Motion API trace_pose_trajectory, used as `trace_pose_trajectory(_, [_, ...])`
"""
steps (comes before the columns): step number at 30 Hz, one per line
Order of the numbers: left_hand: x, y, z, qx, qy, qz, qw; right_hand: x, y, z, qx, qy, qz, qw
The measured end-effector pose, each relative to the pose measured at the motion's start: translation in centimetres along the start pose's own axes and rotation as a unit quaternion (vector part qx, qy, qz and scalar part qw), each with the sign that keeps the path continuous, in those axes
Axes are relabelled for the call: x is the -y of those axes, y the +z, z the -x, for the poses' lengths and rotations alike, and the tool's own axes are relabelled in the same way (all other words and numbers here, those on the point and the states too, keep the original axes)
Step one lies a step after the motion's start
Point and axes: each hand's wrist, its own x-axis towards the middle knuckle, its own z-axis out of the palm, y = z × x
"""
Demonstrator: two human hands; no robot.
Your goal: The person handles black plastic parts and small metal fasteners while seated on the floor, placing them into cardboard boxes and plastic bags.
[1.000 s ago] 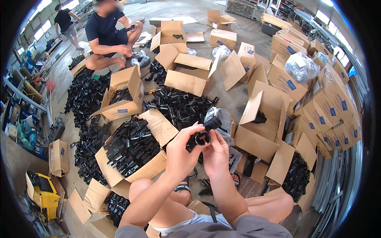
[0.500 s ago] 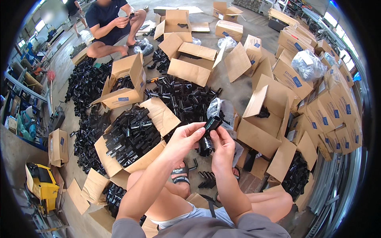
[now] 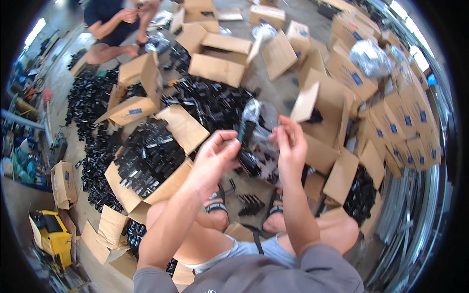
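My left hand (image 3: 217, 152) is closed on a black tubular fitting (image 3: 247, 136), which stands up at its fingertips. Part of the piece is covered by the fingers, and motion smears its outline. To the right, my right hand (image 3: 292, 145) is raised apart from the fitting, fingers pointing up and loosely spread, with nothing visible in them. Below and left of my left hand, an open cardboard box (image 3: 172, 181) is filled with similar black fittings (image 3: 149, 158). A short row of black pieces (image 3: 250, 204) lies on the floor between my feet.
Heaps of black fittings (image 3: 90, 141) cover the floor at left and ahead. Clear plastic bags (image 3: 266, 124) lie beyond my hands. An open box (image 3: 325, 112) and stacked cartons (image 3: 408, 117) stand right. Another person (image 3: 110, 22) squats far left. A yellow machine (image 3: 53, 234) sits lower left.
My right hand has let go of the black fitting and moved right and up. My left hand keeps the piece and has shifted slightly left. The whole view has tilted a little.
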Motion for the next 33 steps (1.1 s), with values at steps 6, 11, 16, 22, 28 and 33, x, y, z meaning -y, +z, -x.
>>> trace_pose_trajectory(6, [-0.9, -0.4, 0.2, -0.045, 0.058, 0.046, 0.996, -19.4, -11.4, -2.4, 0.022, 0.09, 0.448, 0.889])
trace_pose_trajectory(11, [-1.1, -0.9, -0.4, -0.079, 0.063, 0.054, 0.993, -27.3, -12.1, 1.0, 0.149, 0.22, 0.546, 0.795])
trace_pose_trajectory(16, [-1.0, 2.3, -0.2, -0.075, 0.071, -0.015, 0.995, -32.8, -12.2, 2.8, 0.114, 0.159, 0.62, 0.76])
trace_pose_trajectory(22, [-1.4, 1.1, -0.1, -0.081, 0.097, -0.02, 0.992, -31.5, -10.2, 3.0, 0.179, 0.188, 0.595, 0.761])
trace_pose_trajectory(28, [-1.0, 2.2, 0.4, -0.076, 0.091, -0.042, 0.992, -32.0, -10.6, 2.6, 0.185, 0.204, 0.582, 0.765])
trace_pose_trajectory(33, [-1.2, 2.3, 0.5, -0.097, 0.112, -0.048, 0.988, -31.6, -9.6, 2.2, 0.159, 0.22, 0.535, 0.8])
